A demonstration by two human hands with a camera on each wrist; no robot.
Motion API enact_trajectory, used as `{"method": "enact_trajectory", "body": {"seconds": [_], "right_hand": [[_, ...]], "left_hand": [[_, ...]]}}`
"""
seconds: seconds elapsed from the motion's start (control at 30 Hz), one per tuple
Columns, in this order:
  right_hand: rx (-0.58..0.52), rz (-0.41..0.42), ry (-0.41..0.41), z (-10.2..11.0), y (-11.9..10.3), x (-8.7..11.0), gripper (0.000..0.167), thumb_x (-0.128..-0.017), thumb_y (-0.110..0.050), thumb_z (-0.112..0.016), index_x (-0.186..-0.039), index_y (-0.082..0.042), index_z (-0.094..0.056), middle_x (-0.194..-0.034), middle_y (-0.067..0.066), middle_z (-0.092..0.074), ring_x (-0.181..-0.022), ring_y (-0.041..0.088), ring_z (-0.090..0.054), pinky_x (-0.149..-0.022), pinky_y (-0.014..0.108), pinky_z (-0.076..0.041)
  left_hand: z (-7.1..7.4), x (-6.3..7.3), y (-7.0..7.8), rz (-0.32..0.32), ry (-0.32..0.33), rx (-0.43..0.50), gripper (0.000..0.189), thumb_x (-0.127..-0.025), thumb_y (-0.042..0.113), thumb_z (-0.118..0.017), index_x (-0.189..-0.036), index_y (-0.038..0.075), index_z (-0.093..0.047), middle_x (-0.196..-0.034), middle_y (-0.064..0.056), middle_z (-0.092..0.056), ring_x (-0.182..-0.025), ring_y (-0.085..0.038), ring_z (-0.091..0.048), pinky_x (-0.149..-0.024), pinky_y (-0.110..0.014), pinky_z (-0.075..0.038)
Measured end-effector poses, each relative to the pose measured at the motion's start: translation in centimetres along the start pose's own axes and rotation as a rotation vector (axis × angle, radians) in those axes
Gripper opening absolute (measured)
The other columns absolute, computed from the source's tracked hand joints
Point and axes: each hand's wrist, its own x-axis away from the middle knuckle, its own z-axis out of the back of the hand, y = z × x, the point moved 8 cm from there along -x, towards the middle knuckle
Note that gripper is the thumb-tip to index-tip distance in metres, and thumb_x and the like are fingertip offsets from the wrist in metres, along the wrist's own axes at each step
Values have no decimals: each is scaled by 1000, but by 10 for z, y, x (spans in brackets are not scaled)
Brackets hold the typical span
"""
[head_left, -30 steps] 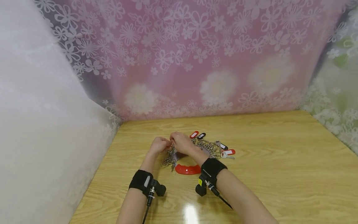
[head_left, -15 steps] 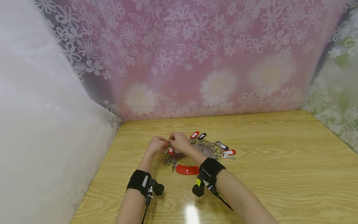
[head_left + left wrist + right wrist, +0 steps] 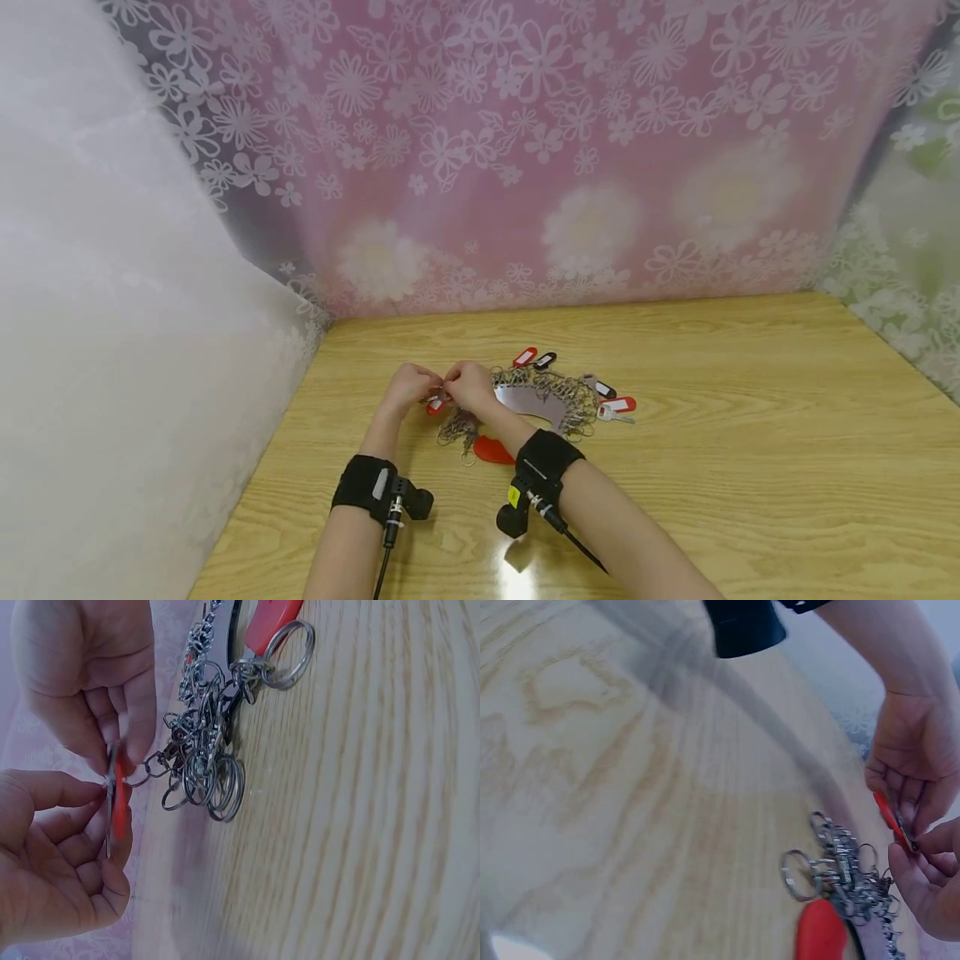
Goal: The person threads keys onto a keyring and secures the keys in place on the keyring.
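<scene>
My left hand (image 3: 408,387) and right hand (image 3: 468,387) meet at the left end of a curved metal key holder, fingertips almost touching. Between them, a key with a red key tag (image 3: 435,407) is raised off the table. In the left wrist view, the red tag (image 3: 120,799) is edge-on against the key, linked by a small chain to the holder's cluster of rings (image 3: 210,765). Both hands pinch this key and tag; fingers partly hide the exact grip. The holder's metal plate (image 3: 536,404) lies flat, its red handle (image 3: 492,450) partly behind my right forearm.
On the holder's far and right sides lie another red tag (image 3: 525,357), black tags (image 3: 545,361) and a red tag (image 3: 618,404) beside a silver key (image 3: 617,415). An unoccupied split ring (image 3: 799,874) sticks out near the handle. Wooden table (image 3: 750,467) surrounds them; a floral curtain hangs behind.
Both hands have shifted slightly left, away from the plate, with the red-tagged key between them. The tag has come into view from among the fingers, and more of the metal plate shows.
</scene>
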Motion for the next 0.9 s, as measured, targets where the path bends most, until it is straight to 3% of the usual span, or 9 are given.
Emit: {"method": "enact_trajectory", "body": {"seconds": [0.17, 0.3, 0.5, 0.57, 0.63, 0.73, 0.8, 0.9], "right_hand": [[29, 68, 14, -8, 1, 5, 5, -77, 3, -63, -79, 2, -68, -73, 7, -64, -60, 12, -57, -52, 21, -45], [42, 86, 1, -12, 0, 8, 9, -76, 5, -64, -82, 2, -70, -76, 9, -67, -65, 15, -60, -55, 21, -46], [133, 107, -90, -15, -10, 16, 22, -78, 4, -61, -98, 1, -71, -93, 11, -69, -87, 24, -62, -70, 27, -48], [169, 204, -88, -35, 11, -3, 23, -75, 2, -58, -89, -8, -74, -85, 4, -69, -78, 19, -60, -64, 24, -45], [207, 237, -100, -61, 43, -29, 19, -74, -2, -58, -79, -14, -71, -76, -2, -65, -71, 16, -56, -62, 26, -44], [238, 359, -74, -88, 74, -52, 17, -67, -4, -54, -68, -17, -64, -63, -5, -54, -58, 12, -44, -50, 24, -34], [262, 308, -135, -81, 58, -39, 17, -74, -1, -53, -71, -14, -64, -63, -1, -51, -56, 14, -42, -51, 26, -33], [321, 343, -162, -58, 13, -3, 20, -78, 3, -49, -70, -10, -62, -62, 1, -50, -53, 12, -37, -49, 24, -31]], "left_hand": [[1, 2, -4, 37, -7, 22, 20, -84, 0, -54, -92, -11, -69, -79, -12, -63, -61, -16, -51, -53, -25, -41], [2, 2, -7, 35, -3, 21, 18, -82, -2, -55, -89, -10, -70, -71, -8, -60, -56, -16, -46, -50, -25, -36], [3, 2, -14, 29, 17, 8, 15, -76, -5, -54, -71, -10, -67, -56, -6, -53, -51, -16, -44, -50, -26, -37], [5, 1, -17, 35, 21, -11, 16, -76, -5, -54, -70, -10, -67, -55, -6, -54, -53, -16, -47, -52, -26, -39], [6, 1, -20, 37, 22, -31, 16, -77, -5, -54, -68, -10, -67, -54, -6, -55, -53, -16, -48, -53, -26, -40], [6, 1, -23, 46, 14, -51, 16, -77, -4, -54, -71, -11, -68, -55, -6, -56, -53, -15, -48, -53, -25, -40], [7, 0, -24, 45, 19, -69, 16, -76, -4, -54, -71, -11, -67, -56, -5, -55, -52, -14, -46, -52, -25, -38], [10, 0, -25, 41, 41, -95, 16, -74, -5, -53, -62, -7, -63, -54, -1, -49, -49, -12, -40, -48, -23, -34]]}}
